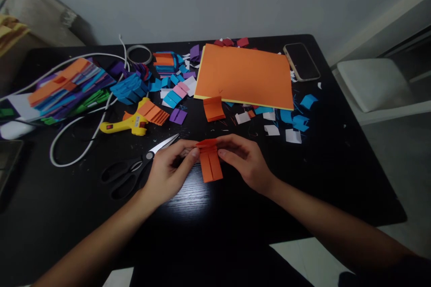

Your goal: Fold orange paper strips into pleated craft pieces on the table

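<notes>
I have both hands over the tabletop (319, 179), about midway between its near and far edges: the left hand (170, 168) and the right hand (247, 161) each pinch one side of a folded orange paper (211, 168) between thumb and fingers, its lower end pointing to the near edge. I'd judge its long sides done, as they meet in a middle seam; the upper end stands up, so that fold looks unfinished. Scissors (150, 156) lie just beside the left hand, and a loose orange piece (213, 110) sits beyond my fingers. Toward the left edge, orange strips (156, 113) lie beside a yellow glue gun (134, 123), with blue folded pieces (130, 89) behind; from these piles, I'd say much folding is complete. Near the far edge a large orange sheet (245, 76) looks uncut, and a phone (302, 62) lies by the far right corner.
</notes>
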The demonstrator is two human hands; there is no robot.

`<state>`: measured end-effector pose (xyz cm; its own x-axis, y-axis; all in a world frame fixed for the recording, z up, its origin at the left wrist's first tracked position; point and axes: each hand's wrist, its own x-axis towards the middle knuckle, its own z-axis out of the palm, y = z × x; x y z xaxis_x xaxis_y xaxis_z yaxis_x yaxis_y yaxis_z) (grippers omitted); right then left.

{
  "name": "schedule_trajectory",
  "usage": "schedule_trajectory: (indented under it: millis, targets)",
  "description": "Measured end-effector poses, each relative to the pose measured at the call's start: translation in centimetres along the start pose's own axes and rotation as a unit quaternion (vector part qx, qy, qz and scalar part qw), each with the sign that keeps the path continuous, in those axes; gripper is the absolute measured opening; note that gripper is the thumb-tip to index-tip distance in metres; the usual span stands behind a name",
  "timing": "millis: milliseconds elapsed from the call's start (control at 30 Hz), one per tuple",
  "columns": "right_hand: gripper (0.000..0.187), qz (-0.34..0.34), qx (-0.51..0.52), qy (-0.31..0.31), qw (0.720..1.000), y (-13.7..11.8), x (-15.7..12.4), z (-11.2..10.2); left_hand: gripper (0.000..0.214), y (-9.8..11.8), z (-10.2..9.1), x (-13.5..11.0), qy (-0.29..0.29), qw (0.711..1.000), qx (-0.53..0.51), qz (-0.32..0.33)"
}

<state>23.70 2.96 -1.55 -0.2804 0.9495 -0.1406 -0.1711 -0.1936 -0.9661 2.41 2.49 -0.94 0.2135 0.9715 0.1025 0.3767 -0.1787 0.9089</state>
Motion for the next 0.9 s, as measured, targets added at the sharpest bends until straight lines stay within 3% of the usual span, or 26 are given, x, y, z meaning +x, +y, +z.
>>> schedule_trajectory:
  millis: [400, 567, 733, 900]
  targets:
    - [0.016, 0.012, 0.023, -0.018, 0.999, 0.2, 0.3, -0.2, 0.013, -0.2, 0.1, -0.1, 0.001, 1.000, -0.018, -0.010]
    - [0.024, 0.006, 0.030, -0.018, 0.999, 0.8, 0.3, 0.0, 0.011, 0.3, 0.1, 0.2, -0.005, 0.996, -0.077, -0.035]
    - [0.041, -0.032, 0.036, 0.027, 0.998, 1.0, 0.4, 0.1, 0.016, 0.7, 0.4, 0.5, -0.032, 0.986, -0.145, -0.074]
    - [0.027, -0.035, 0.013, 0.018, 0.999, 0.9, 0.9, -0.4, 0.024, 1.3, -0.6, 1.0, -0.049, 0.993, -0.069, -0.086]
